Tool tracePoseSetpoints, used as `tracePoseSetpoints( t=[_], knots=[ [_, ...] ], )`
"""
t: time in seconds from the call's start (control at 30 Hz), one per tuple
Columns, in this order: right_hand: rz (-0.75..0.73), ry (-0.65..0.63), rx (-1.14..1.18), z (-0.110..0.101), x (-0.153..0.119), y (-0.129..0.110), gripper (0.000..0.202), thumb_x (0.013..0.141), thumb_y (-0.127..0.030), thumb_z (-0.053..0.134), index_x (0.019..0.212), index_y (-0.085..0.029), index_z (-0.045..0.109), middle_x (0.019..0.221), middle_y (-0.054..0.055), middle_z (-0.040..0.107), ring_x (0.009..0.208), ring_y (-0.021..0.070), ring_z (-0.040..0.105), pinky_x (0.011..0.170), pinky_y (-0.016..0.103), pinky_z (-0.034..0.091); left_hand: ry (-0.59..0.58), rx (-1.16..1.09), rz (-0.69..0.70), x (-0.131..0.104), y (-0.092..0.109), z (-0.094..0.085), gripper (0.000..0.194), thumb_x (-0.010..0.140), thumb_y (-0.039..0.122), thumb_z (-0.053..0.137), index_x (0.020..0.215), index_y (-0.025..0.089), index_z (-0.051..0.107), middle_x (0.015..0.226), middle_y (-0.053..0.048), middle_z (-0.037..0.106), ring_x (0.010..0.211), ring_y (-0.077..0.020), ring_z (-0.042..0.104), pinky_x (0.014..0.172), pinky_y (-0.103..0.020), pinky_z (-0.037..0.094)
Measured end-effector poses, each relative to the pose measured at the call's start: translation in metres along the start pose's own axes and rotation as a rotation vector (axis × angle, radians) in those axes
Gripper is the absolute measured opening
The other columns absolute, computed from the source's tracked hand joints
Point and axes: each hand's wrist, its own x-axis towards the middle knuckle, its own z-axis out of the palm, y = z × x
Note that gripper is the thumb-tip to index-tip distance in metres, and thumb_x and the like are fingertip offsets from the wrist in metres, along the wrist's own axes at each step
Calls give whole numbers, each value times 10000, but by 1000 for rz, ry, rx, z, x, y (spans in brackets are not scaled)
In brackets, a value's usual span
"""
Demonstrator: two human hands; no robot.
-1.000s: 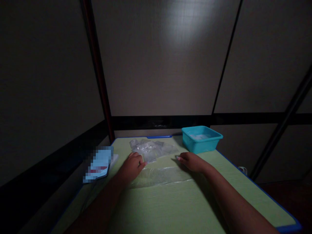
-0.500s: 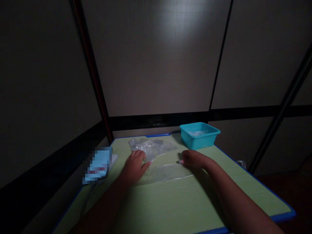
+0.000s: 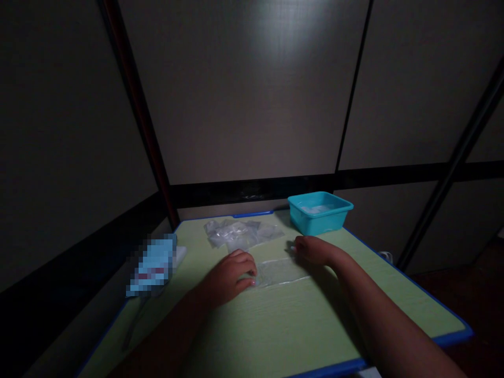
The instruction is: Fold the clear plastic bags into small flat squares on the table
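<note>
A clear plastic bag (image 3: 281, 270) lies flat across the middle of the green table. My left hand (image 3: 232, 275) is at its left end, fingers curled and thumb closing on the film. Over by the bag's far right corner is my right hand (image 3: 315, 250), its fingers folded in, close to the tabletop. Whether those fingers pinch anything is hidden. Behind my left hand rests a crumpled heap of clear plastic bags (image 3: 240, 233).
A turquoise plastic basin (image 3: 321, 215) with pale, see-through contents stands at the back right. At the left edge lies a blurred-out light-blue object (image 3: 153, 265) beside a white item (image 3: 180, 255). The table (image 3: 255, 336) has a blue rim; wood-like panels rise behind it.
My left hand has moved right and curled its fingers at the bag's left end; the visible bag is shorter. My right hand is slightly higher in view. The camera has shifted a little.
</note>
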Motion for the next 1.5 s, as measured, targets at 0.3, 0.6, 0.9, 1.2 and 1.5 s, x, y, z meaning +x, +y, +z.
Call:
tracePoseSetpoints(
  t=[0.3, 0.6, 0.9, 1.2, 1.5],
  knots=[
    [42, -33, -25, -5, -6, -5, 230, 820, -336, 454, 913, -175, 589, 908, 111, 635, 715, 192, 576, 545, 243, 330, -52, 26, -9, 0, 3, -2, 174, 806, 333, 533, 936, 246, 609, 964, -29, 574, 959, -195, 463, 843, -311, 352],
    [-21, -54, 14, -3, -4, 0, 149, 777, -187, 490, 879, -182, 599, 870, 73, 642, 725, 169, 574, 564, 219, 339, -43, 1, -12, -2, -1, -2, 203, 829, 354, 498, 945, 249, 628, 968, -30, 597, 960, -190, 481, 861, -316, 353],
    [3, -77, 39, -4, -6, 0, 171, 778, -168, 473, 867, -121, 611, 840, 112, 653, 698, 181, 582, 549, 230, 350, -35, 4, 8, -5, -4, -4, 205, 828, 317, 519, 989, 267, 636, 1001, -10, 603, 985, -164, 493, 883, -292, 353],
    [-113, -59, 61, -1, -10, -8, 166, 714, -283, 576, 806, -146, 595, 770, 60, 630, 653, 151, 541, 511, 211, 324, -34, -2, 20, -5, -5, -3, 230, 822, 323, 529, 1017, 273, 639, 1026, -28, 598, 996, -179, 495, 894, -311, 353],
    [-70, -104, 101, -4, -9, -9, 213, 691, -312, 590, 779, -120, 618, 708, 57, 626, 613, 144, 524, 492, 211, 308, -43, 37, 34, -5, -7, -2, 242, 819, 323, 534, 1035, 274, 631, 1036, -33, 595, 990, -183, 497, 886, -323, 366]
  ],
)
